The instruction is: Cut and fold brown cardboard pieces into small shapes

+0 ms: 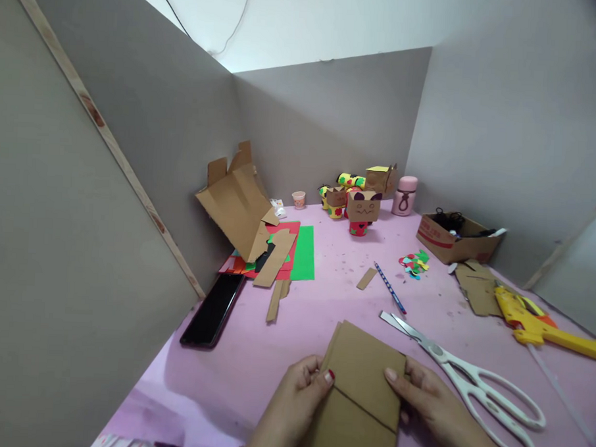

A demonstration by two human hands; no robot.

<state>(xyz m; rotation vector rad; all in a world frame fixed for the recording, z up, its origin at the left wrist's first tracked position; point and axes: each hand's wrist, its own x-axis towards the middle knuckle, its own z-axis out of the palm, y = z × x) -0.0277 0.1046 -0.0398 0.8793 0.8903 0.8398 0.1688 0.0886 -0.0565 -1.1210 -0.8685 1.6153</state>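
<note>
Cardboard, long axis pointing away, is what I see pinched at opposite edges by left hand and right hand, scissors just to its right.

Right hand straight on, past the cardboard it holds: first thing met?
Right hand points far-left across the held cardboard; beyond that, probably the green sheet, though depth is unclear: it could pass above.

At the near side of the table, we hold brown cardboard between our left hand and right hand, thumbs on its upper face. White-handled scissors lie to the right, with a yellow glue gun beyond. We see a dark phone on the left and, far off, cardboard-headed figures near a pink bottle.
</note>
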